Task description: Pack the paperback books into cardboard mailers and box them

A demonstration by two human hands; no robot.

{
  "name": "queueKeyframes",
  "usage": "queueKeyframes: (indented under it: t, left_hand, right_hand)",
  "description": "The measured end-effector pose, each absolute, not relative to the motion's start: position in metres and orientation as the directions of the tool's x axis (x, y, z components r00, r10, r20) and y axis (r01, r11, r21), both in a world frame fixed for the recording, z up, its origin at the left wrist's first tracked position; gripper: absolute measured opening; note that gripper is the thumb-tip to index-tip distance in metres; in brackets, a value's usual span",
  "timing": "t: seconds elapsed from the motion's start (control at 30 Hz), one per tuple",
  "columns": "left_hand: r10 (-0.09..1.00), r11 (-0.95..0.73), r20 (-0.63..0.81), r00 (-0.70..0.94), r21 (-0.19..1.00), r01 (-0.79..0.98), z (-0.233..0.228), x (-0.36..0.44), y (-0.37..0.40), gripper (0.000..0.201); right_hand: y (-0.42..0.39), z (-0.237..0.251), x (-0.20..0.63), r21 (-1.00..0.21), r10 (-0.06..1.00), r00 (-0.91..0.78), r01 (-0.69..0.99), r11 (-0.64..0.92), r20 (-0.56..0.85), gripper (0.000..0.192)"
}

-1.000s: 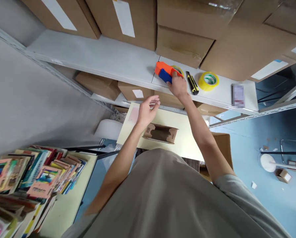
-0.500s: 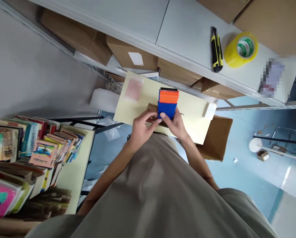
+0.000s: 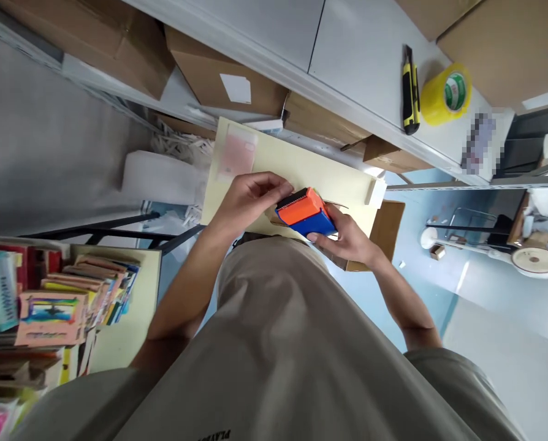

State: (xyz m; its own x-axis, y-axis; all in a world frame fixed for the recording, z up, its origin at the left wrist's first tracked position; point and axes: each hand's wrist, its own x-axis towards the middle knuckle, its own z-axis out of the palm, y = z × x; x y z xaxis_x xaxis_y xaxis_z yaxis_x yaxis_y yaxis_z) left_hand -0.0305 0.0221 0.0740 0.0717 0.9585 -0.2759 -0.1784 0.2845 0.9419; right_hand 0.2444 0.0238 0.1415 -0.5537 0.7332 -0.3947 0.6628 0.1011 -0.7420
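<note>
A long, smooth, pale grey shelf with a raised front edge runs across the top. Below it lies a flat cream tabletop. On a lower shelf, matt brown cartons stand side by side, one of them with a white paper label; their insides are hidden. A tawny cardboard box sits beyond the tabletop's right end, its contents out of sight. To the left, thin paper books are packed in rows and stacks.

The right hand grips a chunky, hard-looking orange-and-blue tape dispenser above the tabletop, thumb along the blue side, other fingers mostly hidden behind. The left hand bends at its black end, thumb and forefinger drawn narrow; whether they pinch anything I cannot tell. A brown carton shows partly behind the dispenser.

On the grey shelf, a glossy yellow tape roll rings a green-and-white core, just beside a slim black-and-yellow utility knife.
</note>
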Motion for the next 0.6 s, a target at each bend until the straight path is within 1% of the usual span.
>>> queueKeyframes:
  t: [0.17, 0.33, 0.4, 0.53, 0.6]
  left_hand:
    - [0.948, 0.316, -0.291, 0.13, 0.91, -0.268, 0.057, -0.042, 0.023, 0.039]
    - [0.934, 0.353, -0.355, 0.047, 0.89, -0.288, 0.019, -0.034, 0.014, 0.041]
    - [0.927, 0.363, -0.374, 0.026, 0.877, -0.314, 0.006, -0.029, 0.008, 0.045]
    - [0.901, 0.388, -0.432, -0.047, 0.849, -0.359, -0.02, -0.029, -0.003, 0.05]
    - [0.886, 0.399, -0.457, -0.079, 0.837, -0.374, -0.037, -0.028, -0.006, 0.049]
  right_hand:
    - [0.031, 0.161, 0.225, -0.654, 0.684, -0.533, 0.749, 0.107, -0.498, 0.059]
    - [0.047, 0.173, 0.205, -0.54, 0.645, -0.443, 0.84, 0.056, -0.623, 0.061]
    - [0.058, 0.183, 0.201, -0.487, 0.604, -0.412, 0.872, 0.045, -0.682, 0.064]
    - [0.084, 0.212, 0.202, -0.381, 0.466, -0.349, 0.924, 0.027, -0.813, 0.069]
    - [0.093, 0.222, 0.204, -0.339, 0.416, -0.314, 0.941, 0.013, -0.854, 0.071]
